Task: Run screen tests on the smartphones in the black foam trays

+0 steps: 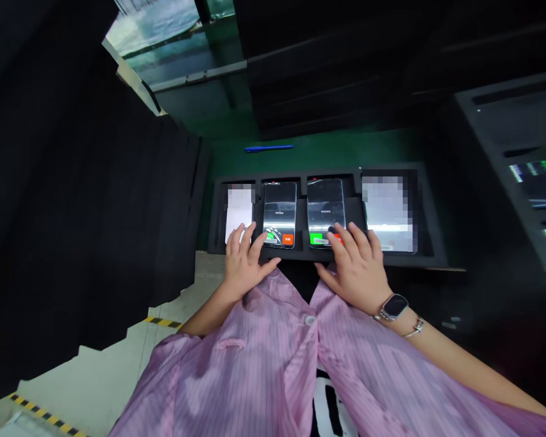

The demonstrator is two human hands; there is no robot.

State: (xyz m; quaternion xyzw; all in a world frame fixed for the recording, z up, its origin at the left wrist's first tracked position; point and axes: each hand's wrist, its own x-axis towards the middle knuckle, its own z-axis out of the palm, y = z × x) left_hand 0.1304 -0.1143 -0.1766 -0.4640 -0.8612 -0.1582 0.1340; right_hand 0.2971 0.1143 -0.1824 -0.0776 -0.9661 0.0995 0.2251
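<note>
Several lit phones lie in a row in the slots of a black foam tray (304,252). My left hand (246,264) rests with spread fingers over the lower edges of the white-screened phone (239,209) and a dark-screened phone (279,200). Its index finger is at the green button of the dark one. My right hand (358,267), also spread, lies over the lower edge of the second dark-screened phone (325,197), partly covering its red button. Its outer fingers reach toward the larger phone (386,206) at the right, whose screen is blurred out. Neither hand grips anything.
Behind the tray a blue pen (268,148) lies on the green tabletop (346,145). A black curtain (91,212) hangs at the left. Another dark tray (491,121) with reflective screens stands at the right. Yellow-black tape (164,321) marks the floor.
</note>
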